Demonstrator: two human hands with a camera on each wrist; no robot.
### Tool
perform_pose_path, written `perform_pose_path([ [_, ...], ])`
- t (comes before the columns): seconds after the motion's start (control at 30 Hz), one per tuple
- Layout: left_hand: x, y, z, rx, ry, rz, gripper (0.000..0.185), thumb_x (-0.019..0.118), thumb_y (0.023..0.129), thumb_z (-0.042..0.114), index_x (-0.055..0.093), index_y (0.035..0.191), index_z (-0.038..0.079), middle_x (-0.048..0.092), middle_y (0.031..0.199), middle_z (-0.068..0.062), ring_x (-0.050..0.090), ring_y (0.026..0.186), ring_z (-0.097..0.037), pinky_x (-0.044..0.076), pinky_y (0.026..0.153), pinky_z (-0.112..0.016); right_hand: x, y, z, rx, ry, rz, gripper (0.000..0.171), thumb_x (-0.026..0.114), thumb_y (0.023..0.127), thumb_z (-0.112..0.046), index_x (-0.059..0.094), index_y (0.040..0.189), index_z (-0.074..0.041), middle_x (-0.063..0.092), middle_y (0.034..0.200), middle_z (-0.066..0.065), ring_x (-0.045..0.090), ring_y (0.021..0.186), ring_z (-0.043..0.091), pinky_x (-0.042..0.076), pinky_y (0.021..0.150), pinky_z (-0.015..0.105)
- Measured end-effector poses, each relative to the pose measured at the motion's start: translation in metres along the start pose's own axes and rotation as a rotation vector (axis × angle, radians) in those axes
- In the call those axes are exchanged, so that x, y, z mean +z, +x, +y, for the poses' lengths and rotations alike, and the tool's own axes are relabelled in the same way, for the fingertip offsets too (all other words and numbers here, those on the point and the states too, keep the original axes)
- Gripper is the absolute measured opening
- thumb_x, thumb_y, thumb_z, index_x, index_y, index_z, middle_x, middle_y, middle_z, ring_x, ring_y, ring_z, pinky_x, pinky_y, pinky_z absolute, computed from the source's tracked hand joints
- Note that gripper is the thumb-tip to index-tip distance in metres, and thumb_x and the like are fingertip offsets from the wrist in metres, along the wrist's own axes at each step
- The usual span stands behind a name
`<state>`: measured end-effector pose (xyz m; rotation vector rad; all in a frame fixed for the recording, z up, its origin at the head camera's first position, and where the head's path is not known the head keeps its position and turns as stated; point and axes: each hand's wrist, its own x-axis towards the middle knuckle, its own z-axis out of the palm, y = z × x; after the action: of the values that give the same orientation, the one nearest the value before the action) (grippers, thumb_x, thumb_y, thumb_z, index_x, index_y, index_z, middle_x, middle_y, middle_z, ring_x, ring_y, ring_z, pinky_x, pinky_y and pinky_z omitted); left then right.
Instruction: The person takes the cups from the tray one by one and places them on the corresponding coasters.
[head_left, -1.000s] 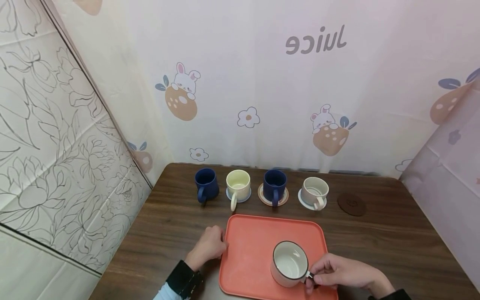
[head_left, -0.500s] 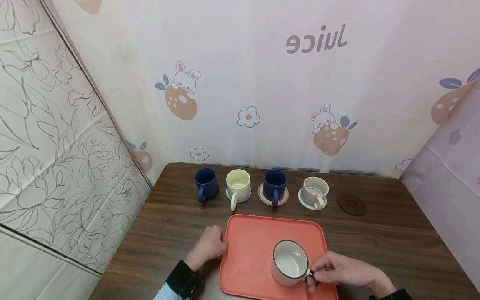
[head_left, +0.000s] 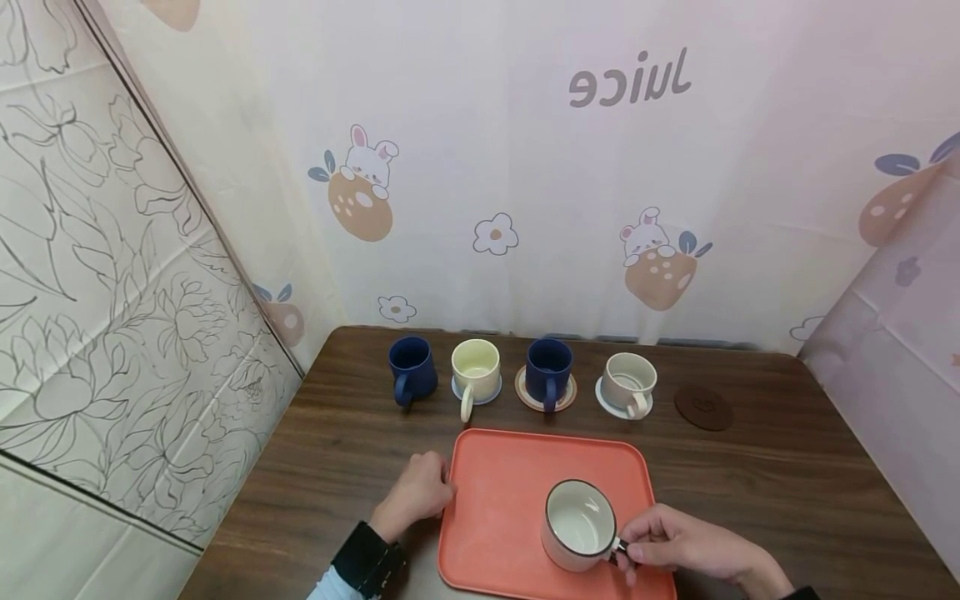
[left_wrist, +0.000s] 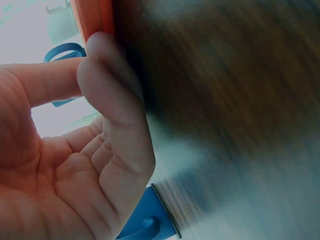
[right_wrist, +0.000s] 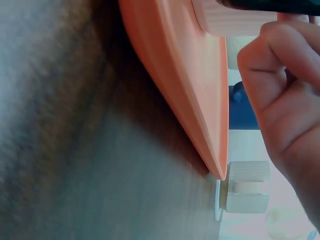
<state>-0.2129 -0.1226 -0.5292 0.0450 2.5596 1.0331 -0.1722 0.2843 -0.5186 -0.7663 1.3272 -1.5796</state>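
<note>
A pale pink mug point(head_left: 576, 527) with a dark rim stands on the orange tray point(head_left: 502, 508), near its right front corner. My right hand point(head_left: 678, 546) pinches the mug's handle from the right; the right wrist view shows its curled fingers point(right_wrist: 287, 85) beside the mug's base point(right_wrist: 232, 20) and the tray's edge point(right_wrist: 195, 100). My left hand point(head_left: 416, 492) rests on the table against the tray's left edge, fingers loosely curled, holding nothing. In the left wrist view its fingertip point(left_wrist: 107, 75) touches the tray's rim point(left_wrist: 92, 17).
At the back of the wooden table point(head_left: 337, 467) stand a navy mug point(head_left: 411, 368), a cream mug point(head_left: 476, 372) on a coaster, a second navy mug point(head_left: 549, 370) on a coaster, and a beige mug point(head_left: 630, 382) on a saucer. A bare brown coaster point(head_left: 702, 407) lies at the right.
The mug has shifted very slightly up and back with my right hand on its handle. The left hand has stayed in place.
</note>
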Motion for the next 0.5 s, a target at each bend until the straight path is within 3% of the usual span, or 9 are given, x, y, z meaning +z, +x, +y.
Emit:
perform_pose_path([
  [0.13, 0.001, 0.0, -0.002, 0.024, 0.005, 0.01, 0.019, 0.07, 0.092, 0.003, 0.061, 0.076, 0.009, 0.059, 0.062, -0.006, 0.058, 0.05, -0.017, 0.044, 0.045, -0.028, 0.002, 0.0, 0.003, -0.051, 0.002, 0.001, 0.027, 0.037, 0.111, 0.003, 0.057, 0.116, 0.021, 0.054, 0.097, 0.039, 0.063, 0.1, 0.009, 0.052, 0.086, 0.024],
  [0.4, 0.001, -0.001, -0.001, 0.023, -0.009, 0.009, 0.02, 0.07, 0.094, 0.003, 0.061, 0.077, 0.009, 0.059, 0.064, -0.007, 0.058, 0.051, -0.018, 0.045, 0.046, -0.028, 0.006, -0.002, 0.011, -0.087, 0.063, 0.037, 0.03, 0.032, 0.111, 0.005, 0.052, 0.117, 0.026, 0.067, 0.102, 0.02, 0.064, 0.101, 0.01, 0.053, 0.089, 0.026],
  [0.5, 0.0, -0.001, -0.001, 0.025, -0.011, 0.007, 0.02, 0.07, 0.094, 0.003, 0.062, 0.078, 0.009, 0.059, 0.064, -0.007, 0.059, 0.051, -0.018, 0.046, 0.047, -0.028, 0.009, -0.002, 0.013, -0.105, 0.064, 0.053, 0.031, 0.03, 0.112, 0.005, 0.052, 0.116, 0.026, 0.062, 0.101, 0.027, 0.063, 0.103, 0.011, 0.053, 0.092, 0.029],
])
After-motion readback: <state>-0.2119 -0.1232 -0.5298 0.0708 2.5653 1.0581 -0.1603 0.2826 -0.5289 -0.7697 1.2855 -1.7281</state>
